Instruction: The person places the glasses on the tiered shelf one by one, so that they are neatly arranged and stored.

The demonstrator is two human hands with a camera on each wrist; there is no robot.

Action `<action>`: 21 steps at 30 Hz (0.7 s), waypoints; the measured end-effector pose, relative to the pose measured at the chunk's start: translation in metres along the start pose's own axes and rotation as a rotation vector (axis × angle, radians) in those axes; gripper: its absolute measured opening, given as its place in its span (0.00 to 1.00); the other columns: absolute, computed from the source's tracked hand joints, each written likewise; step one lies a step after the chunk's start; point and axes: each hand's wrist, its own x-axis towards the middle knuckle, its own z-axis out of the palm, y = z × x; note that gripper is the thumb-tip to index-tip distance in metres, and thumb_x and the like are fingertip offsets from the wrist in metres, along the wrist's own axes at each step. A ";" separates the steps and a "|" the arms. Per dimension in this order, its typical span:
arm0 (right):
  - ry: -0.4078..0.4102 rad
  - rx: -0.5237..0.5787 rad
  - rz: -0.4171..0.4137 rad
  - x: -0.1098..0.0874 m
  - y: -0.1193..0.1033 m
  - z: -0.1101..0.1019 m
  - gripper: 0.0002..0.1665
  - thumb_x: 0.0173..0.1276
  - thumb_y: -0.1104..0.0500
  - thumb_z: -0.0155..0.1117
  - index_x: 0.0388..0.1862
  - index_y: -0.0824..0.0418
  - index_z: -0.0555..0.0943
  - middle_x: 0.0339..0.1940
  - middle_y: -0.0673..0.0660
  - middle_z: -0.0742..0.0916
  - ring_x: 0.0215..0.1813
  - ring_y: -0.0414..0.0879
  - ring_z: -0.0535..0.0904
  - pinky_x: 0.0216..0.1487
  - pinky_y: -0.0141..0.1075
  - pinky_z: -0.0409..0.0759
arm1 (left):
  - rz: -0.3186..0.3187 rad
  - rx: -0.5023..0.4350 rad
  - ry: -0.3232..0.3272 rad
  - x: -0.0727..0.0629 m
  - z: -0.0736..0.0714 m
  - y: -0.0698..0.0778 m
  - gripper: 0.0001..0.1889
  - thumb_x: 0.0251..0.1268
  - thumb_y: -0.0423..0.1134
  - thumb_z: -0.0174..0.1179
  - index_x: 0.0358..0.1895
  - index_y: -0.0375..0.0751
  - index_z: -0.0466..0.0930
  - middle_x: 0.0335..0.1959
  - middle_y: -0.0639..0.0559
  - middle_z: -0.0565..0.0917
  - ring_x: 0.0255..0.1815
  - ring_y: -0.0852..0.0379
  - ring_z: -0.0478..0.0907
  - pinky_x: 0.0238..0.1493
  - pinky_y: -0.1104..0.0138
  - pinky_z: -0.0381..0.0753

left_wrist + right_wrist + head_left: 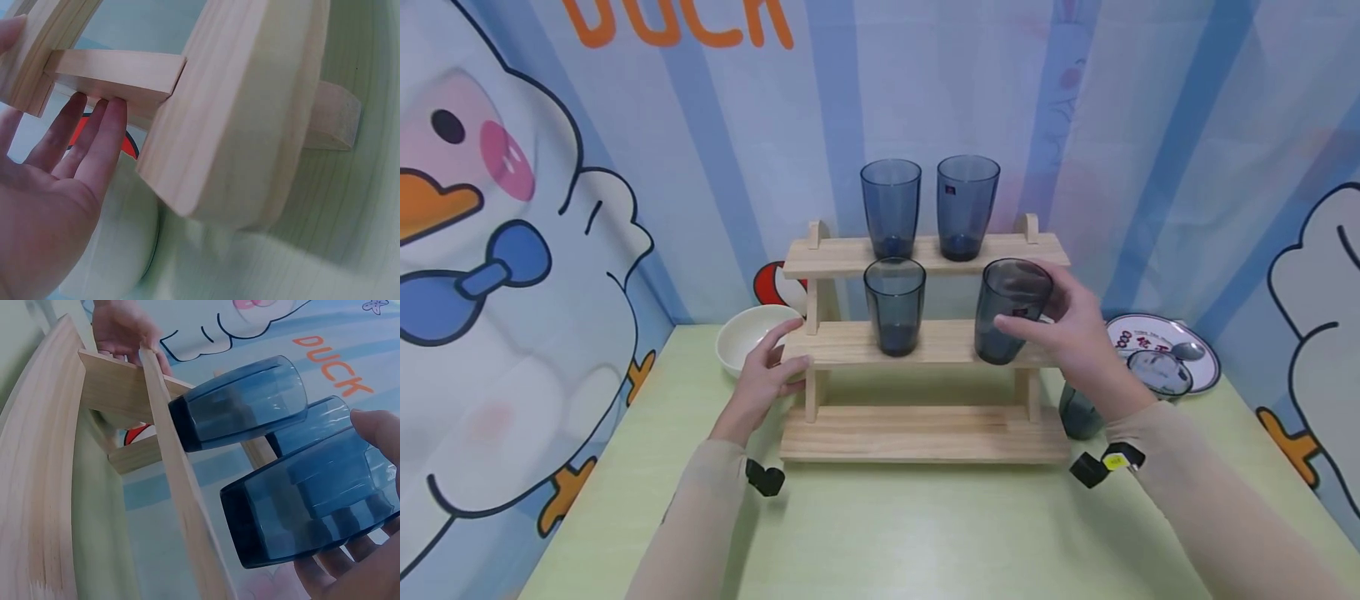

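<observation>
In the head view my right hand [1078, 337] grips a blue-grey tumbler [1009, 329] over the right part of the shelf's middle board. The tumbler tilts slightly; a gap shows between its base and the board in the right wrist view. My left hand [765, 379] holds the left end of the wooden shelf [925, 437], thumb at the middle board's edge, fingertips [114, 111] against the side upright in the left wrist view. Another tumbler [895, 312] stands upright on the middle board. Two more, a left one [891, 212] and a right one [967, 212], stand on the top board.
Behind my left hand sits a white bowl [748, 333]. To the shelf's right are a white plate [1206, 379] with a spoon [1186, 351], a clear glass [1161, 372] and a dark tumbler [1078, 417], partly hidden by my right arm. A duck-print curtain [737, 167] hangs behind.
</observation>
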 end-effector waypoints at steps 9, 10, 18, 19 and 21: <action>-0.022 -0.006 0.018 0.008 0.009 0.016 0.46 0.61 0.60 0.82 0.76 0.49 0.72 0.61 0.52 0.82 0.58 0.47 0.80 0.55 0.31 0.82 | 0.000 0.008 -0.007 0.000 0.003 0.000 0.36 0.74 0.40 0.66 0.82 0.59 0.63 0.77 0.40 0.70 0.72 0.37 0.72 0.62 0.42 0.82; -0.024 -0.007 0.024 0.008 0.010 0.017 0.45 0.61 0.60 0.82 0.76 0.49 0.72 0.61 0.53 0.82 0.58 0.47 0.80 0.55 0.31 0.82 | 0.000 0.008 -0.007 0.000 0.003 0.000 0.37 0.74 0.40 0.66 0.82 0.59 0.63 0.77 0.40 0.70 0.72 0.37 0.72 0.62 0.41 0.82; -0.055 -0.036 0.022 0.014 0.007 0.023 0.46 0.63 0.55 0.82 0.78 0.49 0.69 0.65 0.55 0.81 0.62 0.47 0.80 0.60 0.32 0.82 | -0.007 0.019 0.014 -0.001 0.002 0.001 0.36 0.73 0.42 0.67 0.80 0.64 0.65 0.77 0.41 0.69 0.73 0.38 0.72 0.62 0.43 0.82; -0.062 -0.046 0.023 0.015 0.006 0.024 0.46 0.64 0.54 0.81 0.78 0.49 0.69 0.66 0.55 0.81 0.63 0.47 0.79 0.61 0.33 0.81 | -0.007 0.020 0.014 -0.001 0.002 0.001 0.36 0.73 0.42 0.67 0.80 0.65 0.65 0.77 0.42 0.69 0.73 0.38 0.72 0.62 0.43 0.82; -0.077 -0.071 0.034 0.016 0.003 0.025 0.47 0.65 0.52 0.81 0.79 0.48 0.67 0.67 0.56 0.80 0.65 0.49 0.79 0.63 0.37 0.81 | -0.007 0.020 0.011 0.000 0.001 0.001 0.36 0.73 0.42 0.67 0.80 0.65 0.65 0.77 0.42 0.69 0.72 0.38 0.72 0.62 0.44 0.83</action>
